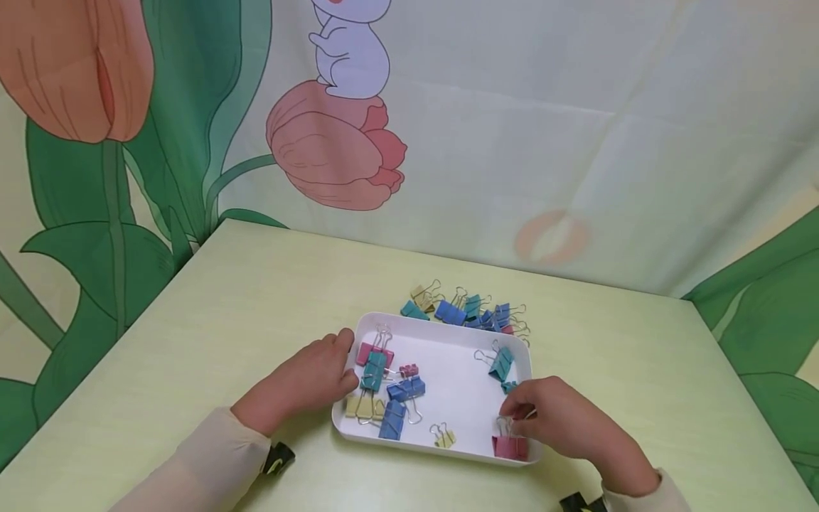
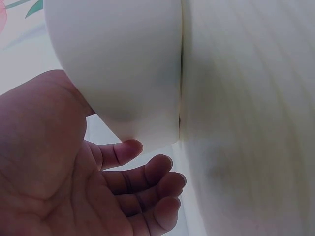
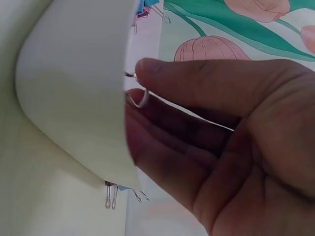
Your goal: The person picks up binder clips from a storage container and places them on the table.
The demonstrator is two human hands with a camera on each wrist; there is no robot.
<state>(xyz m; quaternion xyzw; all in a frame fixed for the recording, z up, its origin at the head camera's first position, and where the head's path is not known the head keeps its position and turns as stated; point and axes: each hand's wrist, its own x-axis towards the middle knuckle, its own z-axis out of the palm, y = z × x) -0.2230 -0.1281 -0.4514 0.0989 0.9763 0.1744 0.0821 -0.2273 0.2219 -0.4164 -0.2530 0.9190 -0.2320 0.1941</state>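
Inside a shallow white tray, a dark pink binder clip lies at the near right corner. My right hand pinches its wire handle between thumb and fingers; the tray wall hides the clip's body in the right wrist view. At the tray's left end, my left hand holds the wall, thumb over the rim and index fingertip against the outside. Its other fingers curl loosely. Near that hand are a teal binder clip, a yellow one and blue ones.
Behind the tray, a pile of mixed binder clips lies on the pale yellow table. Teal clips sit in the tray's far right, a small yellow clip near its front wall. A printed curtain hangs behind the table.
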